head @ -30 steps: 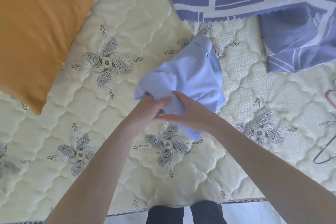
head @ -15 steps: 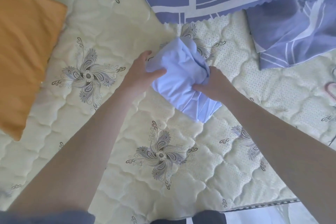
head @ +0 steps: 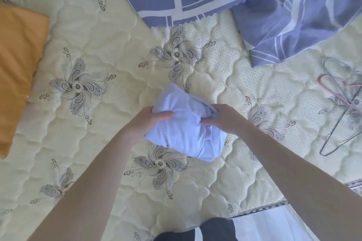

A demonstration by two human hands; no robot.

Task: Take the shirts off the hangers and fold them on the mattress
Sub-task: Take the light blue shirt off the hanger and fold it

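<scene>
Hands first: my left hand (head: 146, 123) is curled round the nine o'clock edge of the light blue shirt (head: 182, 133), thumb laid over the top. My right hand (head: 225, 120) pinches a gathered knot of cloth at its three o'clock side. The shirt is a tight bundle over the mattress (head: 109, 31), near the middle of my view. I cannot tell whether its underside touches the quilting. Bare hangers (head: 344, 107) lie at three o'clock, an orange pillow (head: 17, 76) at nine and a blue checked sheet (head: 254, 2) at twelve to one.

I judge this shirt to be off its hanger and mid-fold, but bunched rather than flat. To do it well, I would lower it onto open mattress and ease the right pinch so the creases drop out. Then I would smooth the panels with flat palms and square the edges before the last fold, well clear of the sheet.
</scene>
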